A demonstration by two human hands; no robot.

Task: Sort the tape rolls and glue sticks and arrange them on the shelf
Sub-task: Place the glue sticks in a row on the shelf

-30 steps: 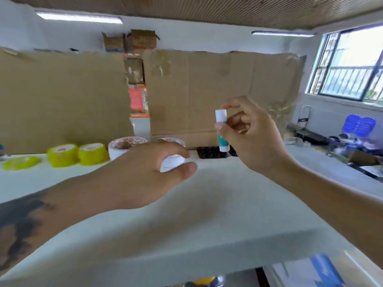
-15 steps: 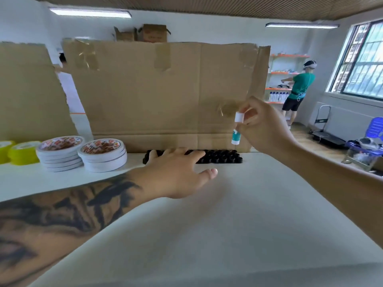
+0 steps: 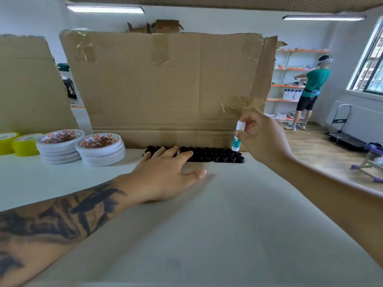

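Yellow tape rolls (image 3: 26, 145) and two white tape stacks (image 3: 83, 147) sit left of the left hand (image 3: 165, 175), fingers spread flat with tips on the black glue-stick rack (image 3: 209, 155), while the right hand (image 3: 263, 139) pinches a glue stick (image 3: 238, 139) upright, base touching the rack's right end.

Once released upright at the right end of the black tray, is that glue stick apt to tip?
Probably, if nudged: the glue stick looks tall and narrow. It likely rolls if it falls. The right hand pinches it easily, suggesting it is light.
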